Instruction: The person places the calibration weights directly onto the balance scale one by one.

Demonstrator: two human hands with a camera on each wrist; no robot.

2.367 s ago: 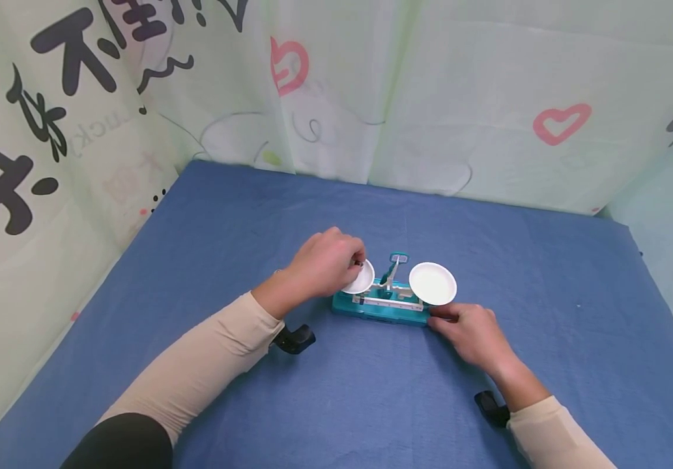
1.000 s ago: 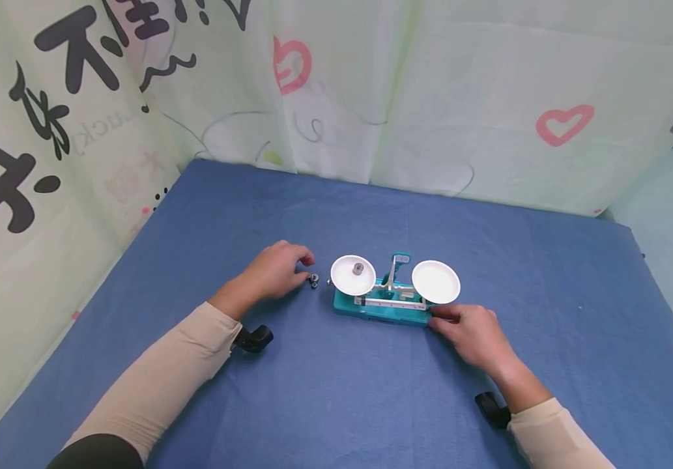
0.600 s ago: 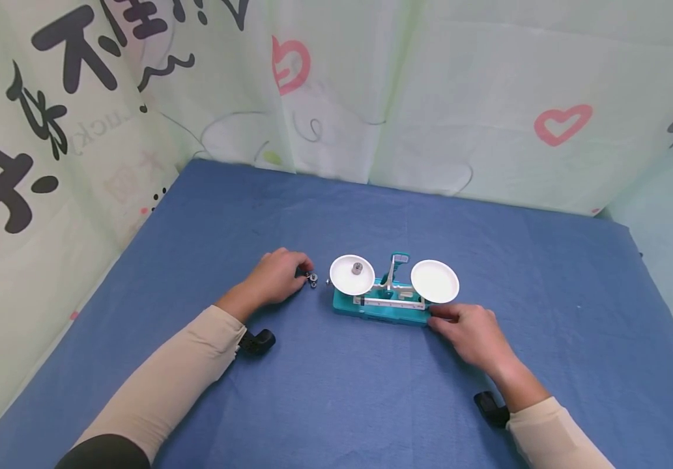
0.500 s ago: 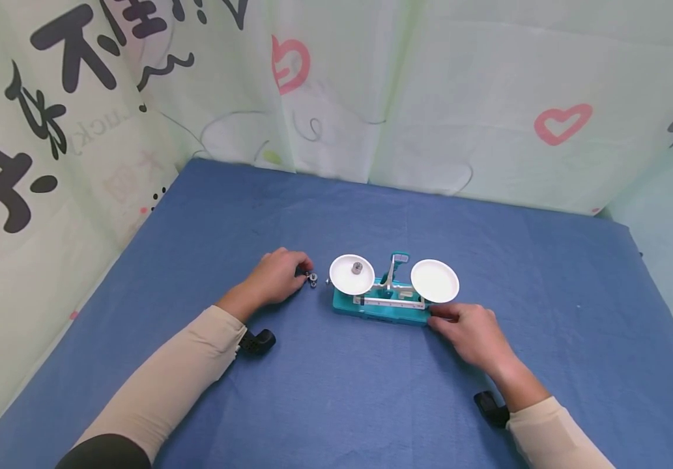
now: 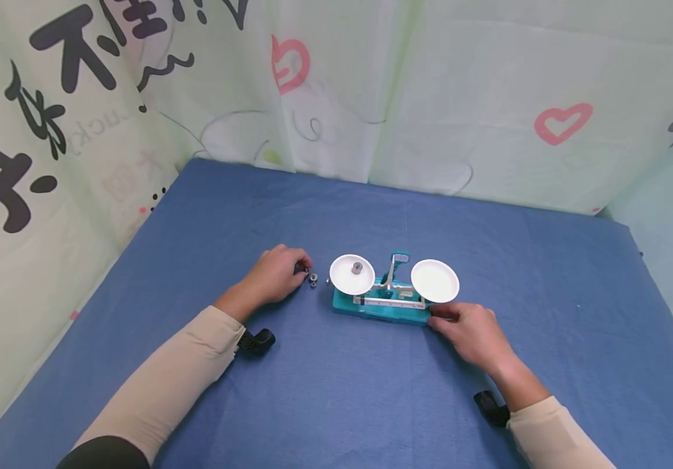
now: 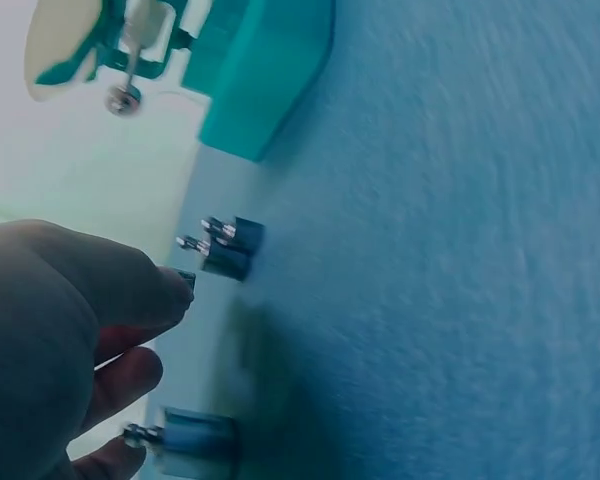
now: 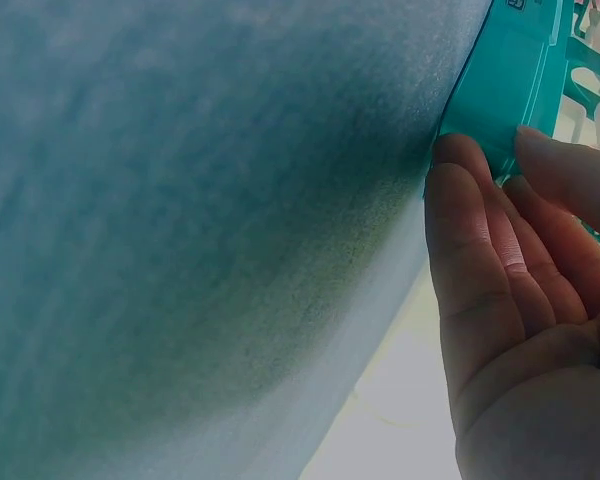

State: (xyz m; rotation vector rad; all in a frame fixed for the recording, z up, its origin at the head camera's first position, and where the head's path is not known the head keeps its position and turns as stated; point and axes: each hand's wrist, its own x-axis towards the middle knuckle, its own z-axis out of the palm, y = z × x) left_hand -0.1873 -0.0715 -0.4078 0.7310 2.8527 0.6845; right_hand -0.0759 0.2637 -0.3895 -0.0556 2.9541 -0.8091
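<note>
While below "Lucky" curtain [image 5: 78,133], left grip [image 5: 274,277] on weight [image 5: 305,268]

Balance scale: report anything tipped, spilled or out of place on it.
Nothing stands out. The balance scale sits upright on the blue cloth, one small weight in its left pan; the right pan is bare.

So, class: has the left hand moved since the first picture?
Yes. The left hand has drawn off the left pan, leftward, and now sits by small weights on the cloth.
</note>
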